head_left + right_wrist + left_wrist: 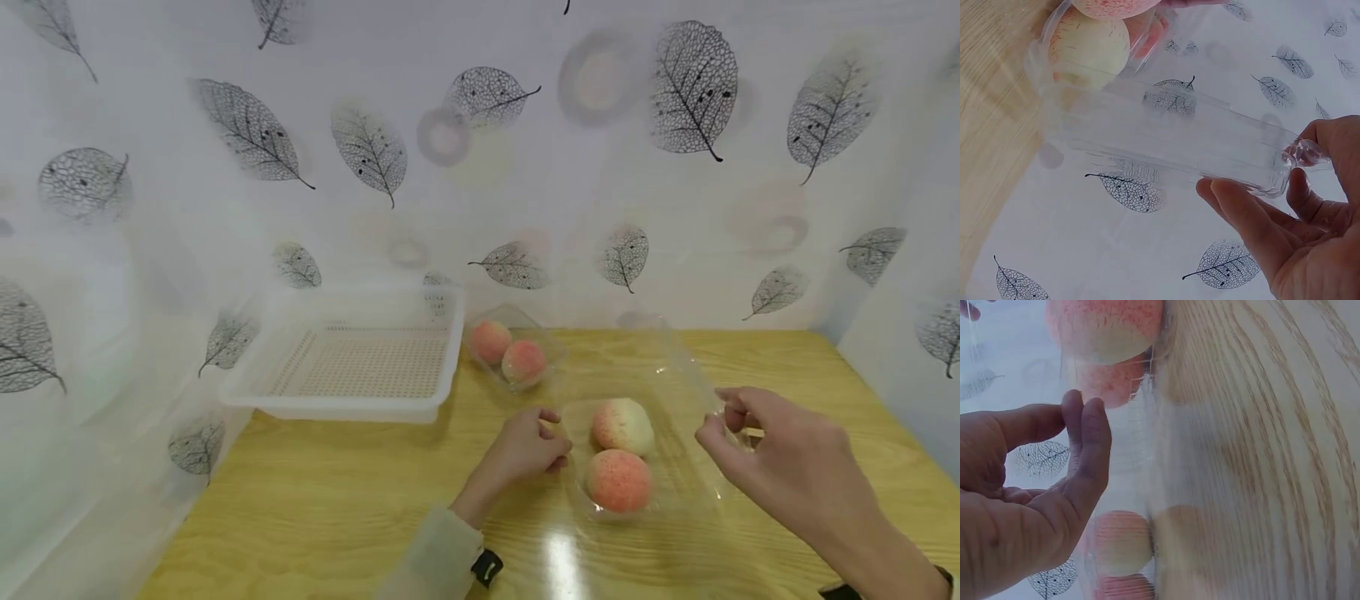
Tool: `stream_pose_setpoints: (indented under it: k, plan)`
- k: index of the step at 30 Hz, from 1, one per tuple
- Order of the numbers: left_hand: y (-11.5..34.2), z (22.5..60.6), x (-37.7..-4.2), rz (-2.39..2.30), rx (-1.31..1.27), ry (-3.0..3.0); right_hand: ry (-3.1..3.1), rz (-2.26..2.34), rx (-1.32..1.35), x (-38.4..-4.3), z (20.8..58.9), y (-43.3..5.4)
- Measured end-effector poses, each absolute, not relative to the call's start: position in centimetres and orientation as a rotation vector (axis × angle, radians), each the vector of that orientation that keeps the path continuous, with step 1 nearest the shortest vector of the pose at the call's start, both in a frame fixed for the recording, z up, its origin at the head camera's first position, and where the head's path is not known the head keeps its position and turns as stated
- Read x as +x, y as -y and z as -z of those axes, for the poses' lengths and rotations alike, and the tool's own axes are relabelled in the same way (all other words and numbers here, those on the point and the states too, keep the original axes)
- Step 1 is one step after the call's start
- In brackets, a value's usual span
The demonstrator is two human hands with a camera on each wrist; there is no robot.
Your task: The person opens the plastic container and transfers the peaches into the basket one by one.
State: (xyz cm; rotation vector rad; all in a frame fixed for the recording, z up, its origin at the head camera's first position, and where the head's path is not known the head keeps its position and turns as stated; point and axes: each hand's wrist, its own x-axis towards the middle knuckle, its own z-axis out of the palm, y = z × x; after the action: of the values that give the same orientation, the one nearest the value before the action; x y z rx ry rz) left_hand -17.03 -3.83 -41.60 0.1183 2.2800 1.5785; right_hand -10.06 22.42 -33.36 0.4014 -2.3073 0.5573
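In the head view, a hinged clear plastic box (675, 492) lies on the table with its transparent lid (686, 367) raised on the right side. Two peaches sit in it: a pale yellow one (624, 427) behind, a redder one (619, 481) in front. My left hand (525, 446) pinches the box's left rim between thumb and fingertips; the left wrist view shows those fingertips (1093, 419) together. On the right, my right hand (787, 467) grips the lid's edge, thumb and fingers around the clear plastic (1247, 150) in the right wrist view.
Behind the left hand stands another clear plastic box (517, 385) holding two peaches (491, 342). A white perforated basket (337, 407) sits at the back left. A leaf-patterned curtain (525, 183) surrounds the back and sides of the wooden table (322, 500).
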Motion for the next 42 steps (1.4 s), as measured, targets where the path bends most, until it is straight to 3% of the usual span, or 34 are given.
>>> stream_pose_setpoints:
  k: [42]
  plan:
    - [3.9,41.3,-17.6,-1.713,0.077,-2.276,2.289,-0.445,0.259,-10.2,33.6,-28.1]
